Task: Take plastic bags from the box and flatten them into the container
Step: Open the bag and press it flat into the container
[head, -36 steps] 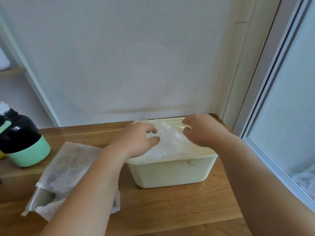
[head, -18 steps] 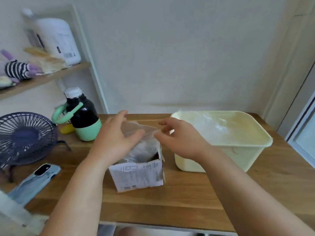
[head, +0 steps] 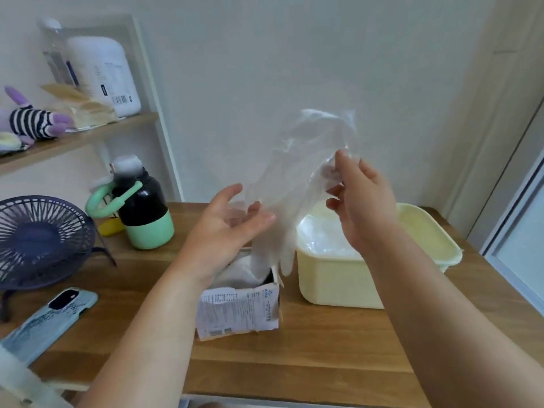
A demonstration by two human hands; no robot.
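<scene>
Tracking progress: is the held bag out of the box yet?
Nearly: the bag hangs from the right hand, lower end reaching the box mouth.

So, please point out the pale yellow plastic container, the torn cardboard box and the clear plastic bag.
pale yellow plastic container (head: 338, 287), head view, front wall.
torn cardboard box (head: 238, 310), head view, printed front face.
clear plastic bag (head: 306, 160), head view, raised middle.

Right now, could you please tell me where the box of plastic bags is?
In the head view, the box stands on the wooden table just below centre, close beside the cream container on its left, below the left hand.
</scene>
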